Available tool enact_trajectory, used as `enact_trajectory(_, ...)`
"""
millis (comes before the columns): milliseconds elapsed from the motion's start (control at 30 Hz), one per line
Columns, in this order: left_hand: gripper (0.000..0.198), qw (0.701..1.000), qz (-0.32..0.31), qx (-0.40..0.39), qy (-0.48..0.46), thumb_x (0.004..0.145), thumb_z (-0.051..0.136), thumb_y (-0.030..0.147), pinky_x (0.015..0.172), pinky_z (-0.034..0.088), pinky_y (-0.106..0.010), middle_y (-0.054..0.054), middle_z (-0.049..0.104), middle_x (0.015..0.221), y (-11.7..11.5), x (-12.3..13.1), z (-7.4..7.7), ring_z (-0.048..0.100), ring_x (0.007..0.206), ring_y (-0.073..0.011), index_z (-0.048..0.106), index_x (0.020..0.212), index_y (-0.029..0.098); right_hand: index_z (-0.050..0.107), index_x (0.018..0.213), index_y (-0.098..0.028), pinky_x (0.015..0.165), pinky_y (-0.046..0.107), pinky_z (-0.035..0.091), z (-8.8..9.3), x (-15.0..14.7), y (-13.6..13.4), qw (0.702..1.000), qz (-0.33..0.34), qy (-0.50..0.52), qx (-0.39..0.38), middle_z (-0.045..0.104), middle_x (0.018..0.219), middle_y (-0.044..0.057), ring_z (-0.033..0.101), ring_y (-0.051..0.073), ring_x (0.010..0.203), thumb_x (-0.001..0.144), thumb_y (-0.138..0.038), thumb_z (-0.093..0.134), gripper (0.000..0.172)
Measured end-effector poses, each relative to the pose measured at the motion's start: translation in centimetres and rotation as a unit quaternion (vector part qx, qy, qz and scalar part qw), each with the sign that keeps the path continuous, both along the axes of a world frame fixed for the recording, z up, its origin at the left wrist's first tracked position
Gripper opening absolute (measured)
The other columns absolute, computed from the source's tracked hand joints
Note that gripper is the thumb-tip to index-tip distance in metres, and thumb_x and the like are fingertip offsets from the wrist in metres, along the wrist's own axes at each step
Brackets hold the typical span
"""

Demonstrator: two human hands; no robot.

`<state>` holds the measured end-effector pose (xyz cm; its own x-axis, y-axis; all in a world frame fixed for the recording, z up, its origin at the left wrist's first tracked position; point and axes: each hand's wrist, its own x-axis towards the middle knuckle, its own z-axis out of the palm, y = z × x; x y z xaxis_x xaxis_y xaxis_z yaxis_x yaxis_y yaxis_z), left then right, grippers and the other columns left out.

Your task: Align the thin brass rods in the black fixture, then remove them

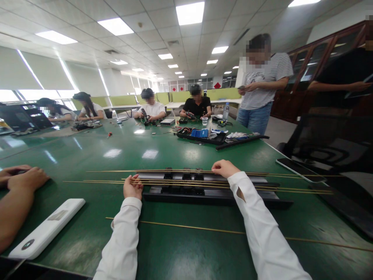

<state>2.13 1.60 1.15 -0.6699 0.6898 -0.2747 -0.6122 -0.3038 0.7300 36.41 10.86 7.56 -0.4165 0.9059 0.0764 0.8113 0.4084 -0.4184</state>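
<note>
Brass rods, long and thin, are laid side by side across the middle of the frame, most of them resting lengthwise on a long black plastic housing that lies flat on the green counter. The left hand is set at the left end of the housing, its fingers curled shut over the near rods. The right hand is placed further right, on the farthest rod; its fingers are bent downward and held together, but whether the rod is pinched or only pressed cannot be told. Both arms are covered by white sleeves.

A single further rod is seen nearer the camera, lying apart from the rest on the bare counter. In the lower left, a long white casing is laid at a slant, and a co-worker's hands are rested on the counter just above it. A smartphone lies flat at the right, near the rods' ends. Beyond, in the upper middle, a black tray of small parts and a water bottle are seen, with several people seated or standing behind.
</note>
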Motion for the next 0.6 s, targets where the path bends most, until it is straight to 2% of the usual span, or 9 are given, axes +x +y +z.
enact_trajectory(400, 0.017, 1.0, -0.001, -0.007, -0.003, 0.066, 0.044, 0.026, 0.037, 0.031, -0.019, 0.002, 0.043, 0.051, 0.1, -0.3, -0.3, 0.039, 0.039, -0.0066, 0.054, 0.064, 0.014, 0.066, 0.069, -0.016, 0.061, 0.02, 0.042, -0.1, 0.6, 0.2, 0.999, -0.021, 0.017, -0.022, 0.066, 0.065, 0.002, 0.059, 0.014, 0.067, 0.065, -0.025, 0.052, 0.016)
enact_trajectory(600, 0.017, 1.0, 0.001, -0.006, -0.003, 0.066, 0.044, 0.026, 0.037, 0.03, -0.018, 0.001, 0.044, 0.051, 0.0, 0.0, -0.1, 0.039, 0.04, -0.0064, 0.055, 0.064, 0.013, 0.064, 0.072, -0.017, 0.064, 0.021, 0.042, -0.1, -0.7, 0.0, 0.998, 0.025, 0.058, 0.005, 0.066, 0.072, 0.002, 0.058, 0.013, 0.071, 0.067, -0.028, 0.05, 0.019)
